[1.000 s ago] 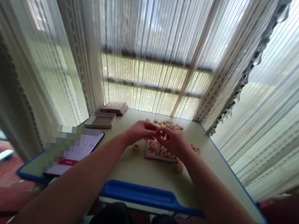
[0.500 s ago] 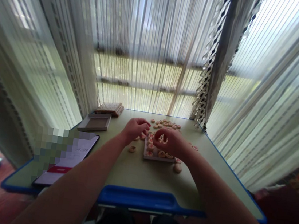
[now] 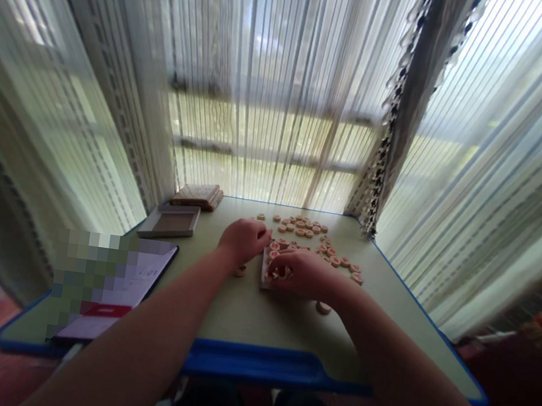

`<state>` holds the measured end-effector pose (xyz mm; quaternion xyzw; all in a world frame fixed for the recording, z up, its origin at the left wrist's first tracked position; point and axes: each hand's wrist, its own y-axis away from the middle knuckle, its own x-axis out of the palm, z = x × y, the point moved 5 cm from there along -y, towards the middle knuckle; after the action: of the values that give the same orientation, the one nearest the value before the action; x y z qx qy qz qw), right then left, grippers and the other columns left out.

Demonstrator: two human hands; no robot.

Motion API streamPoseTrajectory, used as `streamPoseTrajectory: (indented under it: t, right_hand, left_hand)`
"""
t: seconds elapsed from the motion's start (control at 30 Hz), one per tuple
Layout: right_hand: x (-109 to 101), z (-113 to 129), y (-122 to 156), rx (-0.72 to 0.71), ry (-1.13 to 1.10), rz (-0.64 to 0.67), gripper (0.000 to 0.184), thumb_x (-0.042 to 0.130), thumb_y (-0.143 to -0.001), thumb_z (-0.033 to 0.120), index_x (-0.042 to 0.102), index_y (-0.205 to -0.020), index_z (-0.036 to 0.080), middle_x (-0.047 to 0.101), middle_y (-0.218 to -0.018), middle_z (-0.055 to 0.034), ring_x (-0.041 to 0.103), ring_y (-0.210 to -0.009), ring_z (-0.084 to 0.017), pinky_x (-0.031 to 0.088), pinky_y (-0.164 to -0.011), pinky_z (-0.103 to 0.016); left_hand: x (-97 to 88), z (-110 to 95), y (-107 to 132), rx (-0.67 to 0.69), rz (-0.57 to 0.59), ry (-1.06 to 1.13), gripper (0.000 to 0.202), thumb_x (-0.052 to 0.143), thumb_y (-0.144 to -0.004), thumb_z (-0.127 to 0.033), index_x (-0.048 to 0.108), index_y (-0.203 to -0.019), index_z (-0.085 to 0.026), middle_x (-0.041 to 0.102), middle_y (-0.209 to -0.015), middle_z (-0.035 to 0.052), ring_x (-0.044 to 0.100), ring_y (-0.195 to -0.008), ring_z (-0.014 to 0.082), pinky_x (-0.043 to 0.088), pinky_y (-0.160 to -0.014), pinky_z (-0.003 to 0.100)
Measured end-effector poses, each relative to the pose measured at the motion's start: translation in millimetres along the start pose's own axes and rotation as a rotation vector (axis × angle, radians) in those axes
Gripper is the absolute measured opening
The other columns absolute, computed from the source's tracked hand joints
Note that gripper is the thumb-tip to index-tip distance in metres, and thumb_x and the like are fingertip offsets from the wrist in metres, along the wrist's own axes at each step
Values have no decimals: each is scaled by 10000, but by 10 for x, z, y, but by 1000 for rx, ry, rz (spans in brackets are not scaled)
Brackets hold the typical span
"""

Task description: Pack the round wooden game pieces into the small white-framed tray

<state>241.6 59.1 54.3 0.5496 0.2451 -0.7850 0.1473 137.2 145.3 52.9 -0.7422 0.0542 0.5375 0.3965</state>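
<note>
Round wooden Chinese chess pieces with red and dark markings lie in and around a shallow pale box (image 3: 263,280) on the table. My right hand (image 3: 304,271) reaches down into the box, its fingers curled and pinched on a Chinese chess piece (image 3: 282,272) near the front left corner. Much of the box is hidden under this hand. My left hand (image 3: 245,239) is closed just left of the box, its fingertips by the left rim. Whatever it holds, if anything, is hidden. A loose piece (image 3: 241,271) shows below its wrist, and another (image 3: 323,308) lies in front of the box.
More pieces (image 3: 301,224) are scattered behind the box and along its right side. At the left are a box lid (image 3: 176,222), a folded board-like stack (image 3: 197,194) and a tablet or phone (image 3: 155,268). Curtains (image 3: 275,97) hang beyond the table's far edge.
My right hand has lowered to the left, into the front left part of the box. My left hand has curled tighter and shifted slightly. The camera view has tilted a little.
</note>
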Motion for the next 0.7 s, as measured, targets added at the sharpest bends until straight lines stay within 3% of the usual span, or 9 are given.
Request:
streamPoseTrajectory:
  t: [0.17,0.7]
  right_hand:
    - [-21,10,16,3,-25,25,218,590,-698,383,669,-829,227,633,-756,-3,531,-648,-115,363,-606,-221]
    - [-29,2,12,-29,-66,17,160,584,-711,297,668,-816,211,639,-787,-9,536,-647,-110,369,-611,-219]
  left_hand:
    - [-13,-26,8,11,8,24,440,336,-823,-409,652,-672,-144,625,-684,89,519,-619,154,299,-573,263]
    - [-22,-73,12,36,36,5,436,321,-830,-410,637,-671,-156,629,-712,85,522,-657,153,317,-607,258]
